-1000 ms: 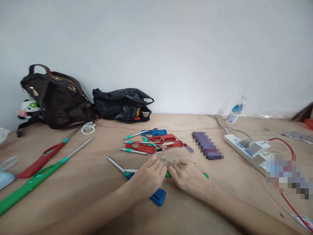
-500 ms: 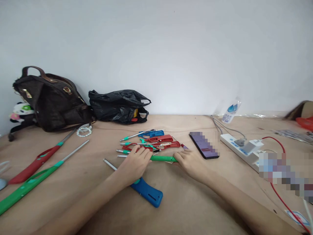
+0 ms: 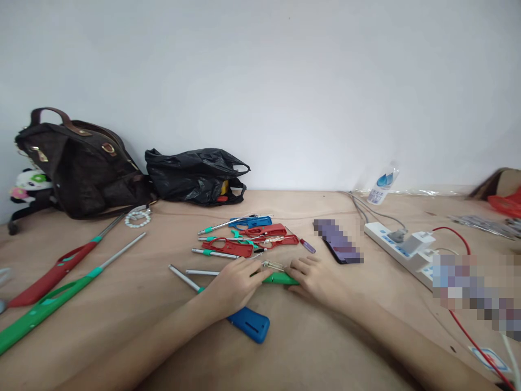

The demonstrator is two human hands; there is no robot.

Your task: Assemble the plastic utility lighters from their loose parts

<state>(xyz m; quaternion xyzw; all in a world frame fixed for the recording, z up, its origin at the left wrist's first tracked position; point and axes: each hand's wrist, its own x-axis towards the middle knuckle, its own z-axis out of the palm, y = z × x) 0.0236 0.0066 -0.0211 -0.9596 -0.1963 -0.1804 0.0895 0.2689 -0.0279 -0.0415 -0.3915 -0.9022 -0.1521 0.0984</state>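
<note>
Shifted green lighter point(image 3: 281, 278) — bag point(image 3: 187, 174) with items point(image 3: 224, 188)

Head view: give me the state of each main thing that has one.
Green handle: held in both hands.
Left hand: closed on it.
Right hand: closed on its right end.
Blue lighter: lying flat, partly covered.
Red lighter: assembled, lying flat.
Green lighter: assembled, lying flat.
Black plastic bag: open, contents showing.
Power strip: plugs inserted.
Screwdriver: lying flat.
Phone: lying flat.

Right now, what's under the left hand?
The left hand covers the middle of the blue lighter, whose two ends show, and part of the green handle it holds. Anything else beneath is hidden.
</note>
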